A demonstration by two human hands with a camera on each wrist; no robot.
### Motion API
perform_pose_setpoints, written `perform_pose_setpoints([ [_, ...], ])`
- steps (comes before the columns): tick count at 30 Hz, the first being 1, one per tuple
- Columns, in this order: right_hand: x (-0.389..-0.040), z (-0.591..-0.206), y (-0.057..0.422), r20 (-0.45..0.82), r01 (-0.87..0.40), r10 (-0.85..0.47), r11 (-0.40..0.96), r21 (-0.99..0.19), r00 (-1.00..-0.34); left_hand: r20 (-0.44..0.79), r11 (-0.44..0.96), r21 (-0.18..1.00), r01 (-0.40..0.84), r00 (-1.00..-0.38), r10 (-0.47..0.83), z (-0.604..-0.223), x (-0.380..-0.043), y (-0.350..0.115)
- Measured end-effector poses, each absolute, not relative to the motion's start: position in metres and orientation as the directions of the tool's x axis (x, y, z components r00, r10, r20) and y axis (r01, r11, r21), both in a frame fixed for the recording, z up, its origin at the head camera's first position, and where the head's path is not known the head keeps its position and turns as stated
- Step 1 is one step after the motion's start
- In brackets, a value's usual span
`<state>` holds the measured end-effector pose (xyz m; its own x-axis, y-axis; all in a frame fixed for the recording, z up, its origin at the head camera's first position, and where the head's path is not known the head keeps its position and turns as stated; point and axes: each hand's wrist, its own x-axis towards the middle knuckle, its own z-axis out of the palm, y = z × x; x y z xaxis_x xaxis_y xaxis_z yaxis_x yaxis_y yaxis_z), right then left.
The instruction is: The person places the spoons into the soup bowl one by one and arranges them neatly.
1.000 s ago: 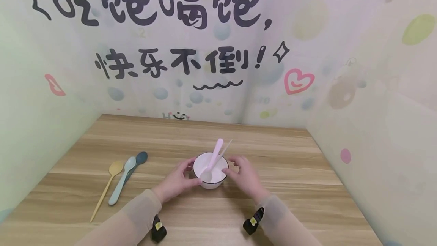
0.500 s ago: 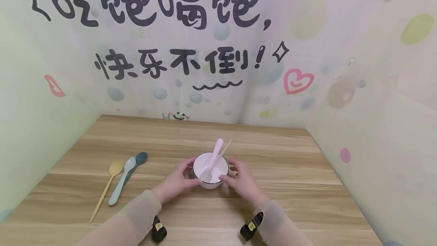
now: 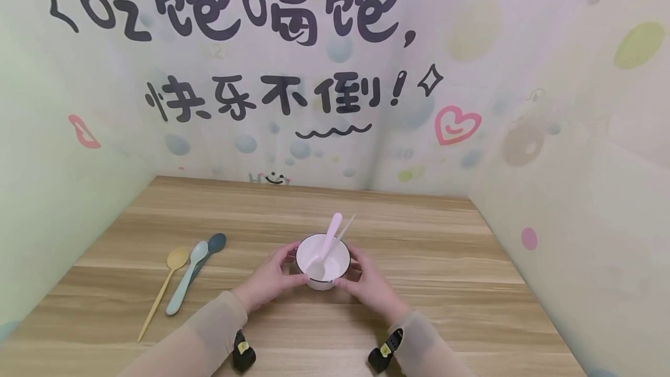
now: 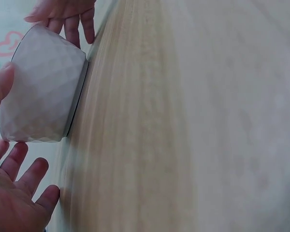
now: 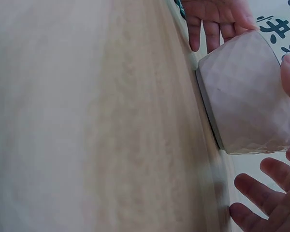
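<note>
Both hands cup a small white bowl (image 3: 341, 258) with a dark rim, on the wooden table. The left hand (image 3: 268, 279) holds its left side, thumb at the near rim and fingers round the wall. On the right, the right hand (image 3: 373, 281) mirrors that grip. Inside the bowl a pink spoon (image 3: 334, 227) leans with its handle up and back, beside a thin pale handle (image 3: 346, 228). In the left wrist view the bowl's faceted outer wall (image 4: 46, 87) shows between the hands. The right wrist view shows the bowl (image 5: 246, 96) base down at the tabletop.
To the left lie a yellow spoon (image 3: 177, 258), a light blue spoon (image 3: 183, 288) and a dark blue spoon (image 3: 217, 242), partly under the light blue one. A printed wall sheet (image 3: 366, 156) rises behind the table (image 3: 429, 249), with side walls left and right.
The right hand has closed in leftward on the bowl, its thumb moving from over the right rim to the near rim. The left hand, bowl and spoons stay in place.
</note>
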<state>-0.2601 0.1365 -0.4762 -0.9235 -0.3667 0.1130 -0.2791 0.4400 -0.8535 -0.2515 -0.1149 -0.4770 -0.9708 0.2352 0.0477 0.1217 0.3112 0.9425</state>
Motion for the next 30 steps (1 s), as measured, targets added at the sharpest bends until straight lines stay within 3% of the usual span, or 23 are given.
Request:
perform_pose_setpoints([
  [14,-0.26,-0.476,0.134,0.144,-0.292,-0.366,0.39,-0.873,-0.92,0.029,0.316,0.943,0.109,-0.968,0.248,-0.477,-0.248,-0.12],
  [30,-0.258,-0.476,0.134,0.154,-0.295,-0.302,0.504,-0.812,-0.941,-0.063,0.464,0.885,0.034,-0.979,0.191,-0.439,-0.218,-0.152],
])
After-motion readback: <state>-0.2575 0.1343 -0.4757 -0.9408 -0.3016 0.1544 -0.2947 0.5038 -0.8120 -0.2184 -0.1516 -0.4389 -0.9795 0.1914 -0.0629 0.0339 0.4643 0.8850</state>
